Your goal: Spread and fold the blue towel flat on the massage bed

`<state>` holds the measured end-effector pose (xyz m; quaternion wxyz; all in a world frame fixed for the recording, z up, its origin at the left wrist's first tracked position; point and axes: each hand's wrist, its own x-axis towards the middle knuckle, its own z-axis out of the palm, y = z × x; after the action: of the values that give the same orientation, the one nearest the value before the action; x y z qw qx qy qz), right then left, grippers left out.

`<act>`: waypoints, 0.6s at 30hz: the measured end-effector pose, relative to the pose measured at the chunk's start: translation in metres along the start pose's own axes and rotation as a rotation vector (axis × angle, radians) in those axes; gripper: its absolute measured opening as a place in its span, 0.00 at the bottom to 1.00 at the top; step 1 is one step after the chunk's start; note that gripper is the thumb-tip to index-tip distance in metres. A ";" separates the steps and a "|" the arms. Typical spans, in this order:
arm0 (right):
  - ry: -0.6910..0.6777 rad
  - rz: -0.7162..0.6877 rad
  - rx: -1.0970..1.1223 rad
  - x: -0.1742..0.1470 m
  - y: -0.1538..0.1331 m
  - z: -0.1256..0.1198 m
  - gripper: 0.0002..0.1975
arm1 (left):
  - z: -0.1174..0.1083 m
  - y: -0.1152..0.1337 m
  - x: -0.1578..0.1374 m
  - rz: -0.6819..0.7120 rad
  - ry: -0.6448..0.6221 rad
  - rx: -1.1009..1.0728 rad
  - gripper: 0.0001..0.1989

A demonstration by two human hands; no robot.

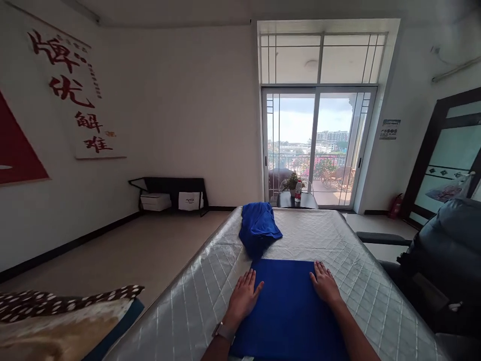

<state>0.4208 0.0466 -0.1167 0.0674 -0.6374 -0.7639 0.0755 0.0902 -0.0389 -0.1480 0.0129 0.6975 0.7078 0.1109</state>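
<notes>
A smooth, rectangular royal-blue cloth (289, 311) lies between the left grip (242, 297) and right grip (326, 285), both unclenched, palms down along its side edges. Beneath it spreads a silver, quilted-covered desk (376, 286). Just beyond its far-left corner sits a crumpled blue fabric heap (259, 225); right of it, a black padded armchair (451, 250).

Dim indoors; daylight from glass doors (289, 125); sheen on silver cover (308, 228); edges stretched.
</notes>
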 end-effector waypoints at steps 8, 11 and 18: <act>-0.030 -0.010 0.033 -0.001 0.021 -0.007 0.34 | -0.010 0.017 -0.005 -0.039 0.022 0.058 0.39; -0.013 -0.016 0.041 -0.002 0.021 -0.012 0.33 | -0.014 0.050 -0.005 0.091 0.018 0.057 0.38; -0.023 -0.070 0.041 -0.008 0.009 -0.009 0.33 | -0.012 0.175 0.033 0.389 -0.014 -0.150 0.36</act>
<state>0.4324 0.0401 -0.1095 0.0741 -0.6079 -0.7847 0.0961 0.2598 -0.0071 -0.1014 0.0481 0.8188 0.5496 0.1588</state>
